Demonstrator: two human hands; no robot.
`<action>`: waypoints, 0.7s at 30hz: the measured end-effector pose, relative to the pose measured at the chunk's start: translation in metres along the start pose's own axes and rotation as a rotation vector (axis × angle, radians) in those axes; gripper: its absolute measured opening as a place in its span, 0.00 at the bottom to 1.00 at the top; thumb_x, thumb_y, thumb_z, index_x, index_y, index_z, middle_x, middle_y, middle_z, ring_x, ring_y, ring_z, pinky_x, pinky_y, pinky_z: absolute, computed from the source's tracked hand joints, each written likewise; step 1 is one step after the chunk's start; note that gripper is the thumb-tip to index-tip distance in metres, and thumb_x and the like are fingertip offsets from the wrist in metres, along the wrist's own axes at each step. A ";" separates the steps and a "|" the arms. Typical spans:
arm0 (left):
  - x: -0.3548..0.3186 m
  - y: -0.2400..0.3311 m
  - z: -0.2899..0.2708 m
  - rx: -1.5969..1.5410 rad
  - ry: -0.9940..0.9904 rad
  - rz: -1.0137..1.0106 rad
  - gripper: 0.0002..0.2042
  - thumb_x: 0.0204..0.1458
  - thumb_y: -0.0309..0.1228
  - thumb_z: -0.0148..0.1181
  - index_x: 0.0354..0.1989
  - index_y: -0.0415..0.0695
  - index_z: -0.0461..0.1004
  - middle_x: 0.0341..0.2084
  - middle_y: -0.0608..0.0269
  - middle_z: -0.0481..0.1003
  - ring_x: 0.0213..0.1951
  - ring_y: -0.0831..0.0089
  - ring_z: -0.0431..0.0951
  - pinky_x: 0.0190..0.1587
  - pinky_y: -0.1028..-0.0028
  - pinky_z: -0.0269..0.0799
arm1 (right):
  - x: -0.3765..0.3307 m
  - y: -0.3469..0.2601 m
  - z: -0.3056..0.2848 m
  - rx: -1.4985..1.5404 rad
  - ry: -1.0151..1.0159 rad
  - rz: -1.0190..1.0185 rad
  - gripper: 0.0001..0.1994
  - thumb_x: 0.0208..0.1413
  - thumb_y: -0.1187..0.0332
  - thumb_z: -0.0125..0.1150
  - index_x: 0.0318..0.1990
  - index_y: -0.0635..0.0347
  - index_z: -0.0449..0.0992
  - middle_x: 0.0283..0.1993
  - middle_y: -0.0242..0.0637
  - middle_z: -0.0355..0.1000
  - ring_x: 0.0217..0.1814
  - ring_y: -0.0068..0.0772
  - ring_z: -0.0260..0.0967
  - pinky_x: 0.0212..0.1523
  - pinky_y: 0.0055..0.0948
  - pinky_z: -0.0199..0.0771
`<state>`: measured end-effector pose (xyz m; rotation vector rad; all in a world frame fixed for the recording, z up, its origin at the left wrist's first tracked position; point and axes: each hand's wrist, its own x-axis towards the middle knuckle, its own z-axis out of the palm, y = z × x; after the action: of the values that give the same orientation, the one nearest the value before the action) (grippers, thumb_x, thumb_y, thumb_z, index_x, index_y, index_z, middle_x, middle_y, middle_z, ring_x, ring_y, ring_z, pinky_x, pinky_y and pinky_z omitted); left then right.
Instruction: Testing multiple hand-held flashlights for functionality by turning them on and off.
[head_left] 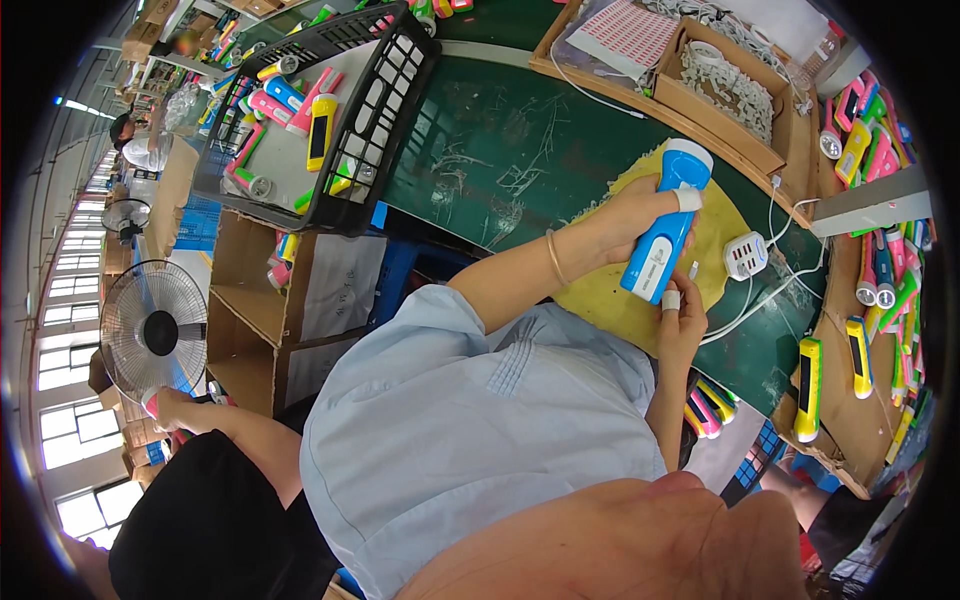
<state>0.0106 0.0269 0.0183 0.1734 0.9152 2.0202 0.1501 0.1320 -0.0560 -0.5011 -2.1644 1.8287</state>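
The fingers of the right hand [684,322] are curled beside the blue-and-white flashlight [655,258]; their grip cannot be told. The flashlight is gripped in the left hand [632,218], over the yellow mat [600,295]. Along the surface's far edge, a wooden tray [690,124] is set.

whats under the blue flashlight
Beneath the blue flashlight, gripped by the left hand, is a yellow pad on the green table. The flashlight covers part of the pad, which hides the table below.
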 end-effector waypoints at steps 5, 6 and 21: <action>0.004 0.008 0.012 0.011 0.096 -0.121 0.11 0.51 0.32 0.52 0.39 0.41 0.62 0.24 0.60 0.69 0.21 0.71 0.72 0.22 0.73 0.71 | -0.002 -0.001 0.004 -0.051 0.043 -0.069 0.09 0.53 0.76 0.48 0.42 0.65 0.71 0.27 0.30 0.66 0.25 0.17 0.63 0.25 0.17 0.62; 0.007 0.007 0.010 0.014 0.112 -0.091 0.11 0.50 0.31 0.51 0.39 0.40 0.61 0.24 0.59 0.69 0.20 0.70 0.72 0.21 0.73 0.71 | -0.002 -0.003 0.004 -0.027 0.039 -0.057 0.09 0.54 0.75 0.48 0.42 0.64 0.71 0.26 0.28 0.65 0.24 0.16 0.61 0.24 0.16 0.60; 0.047 -0.002 0.010 1.867 1.280 0.128 0.40 0.38 0.32 0.64 0.55 0.34 0.42 0.43 0.40 0.59 0.40 0.45 0.69 0.39 0.60 0.70 | 0.013 -0.009 -0.022 0.454 0.010 0.161 0.14 0.56 0.71 0.50 0.46 0.71 0.69 0.35 0.34 0.67 0.29 0.16 0.55 0.30 0.11 0.56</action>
<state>-0.0122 0.0693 0.0140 -0.1273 3.3021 0.4276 0.1463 0.1557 -0.0433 -0.5862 -1.6594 2.3058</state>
